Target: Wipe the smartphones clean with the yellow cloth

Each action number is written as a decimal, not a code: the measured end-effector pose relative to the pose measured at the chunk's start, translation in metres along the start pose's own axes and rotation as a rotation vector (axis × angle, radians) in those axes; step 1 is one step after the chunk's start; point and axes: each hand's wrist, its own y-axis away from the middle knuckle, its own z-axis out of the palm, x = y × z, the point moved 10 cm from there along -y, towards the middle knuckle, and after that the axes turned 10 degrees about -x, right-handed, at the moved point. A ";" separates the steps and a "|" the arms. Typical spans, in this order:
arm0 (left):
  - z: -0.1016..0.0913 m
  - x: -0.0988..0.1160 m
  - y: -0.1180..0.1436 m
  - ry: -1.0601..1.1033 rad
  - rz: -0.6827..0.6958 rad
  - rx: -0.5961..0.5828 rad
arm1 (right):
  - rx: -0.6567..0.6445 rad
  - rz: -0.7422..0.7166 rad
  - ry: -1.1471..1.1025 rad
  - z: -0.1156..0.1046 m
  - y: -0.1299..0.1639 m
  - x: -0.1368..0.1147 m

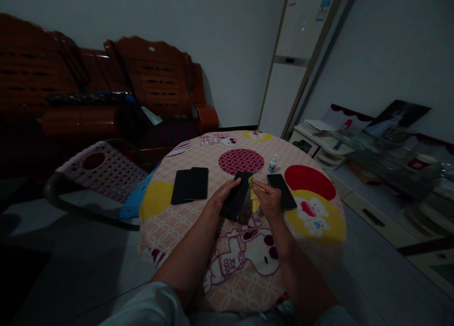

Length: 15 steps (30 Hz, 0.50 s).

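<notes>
Left hand (224, 193) gripping a black slab-shaped phone (238, 202) above the round patterned tablecloth (198, 222), right hand (269, 201) fingers pinched on a small yellow cloth (254, 197) against its edge.

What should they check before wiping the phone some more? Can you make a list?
1. Left hand has hold of the dark phone: ok, fingers wrap its left edge.
2. Right hand has the yellow cloth: ok, pinched against the phone.
3. Phone is held over the table, not past its edge: ok.
4. Small bottle stands upright, clear of the hands: ok; whether it is capped, cannot tell.
5. Other phones, two on the left and one on the right, lie flat away from the table's edge: ok.
6. Screen is clean: cannot tell, too dark.
</notes>
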 end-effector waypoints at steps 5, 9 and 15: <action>0.002 -0.002 0.003 0.083 -0.048 0.008 | -0.067 -0.014 0.005 0.009 0.000 -0.004; 0.005 -0.006 0.009 0.148 -0.121 0.034 | -0.118 -0.024 0.007 0.016 0.001 -0.006; 0.001 -0.003 0.006 0.104 -0.078 0.039 | -0.084 -0.018 0.008 0.011 0.000 -0.001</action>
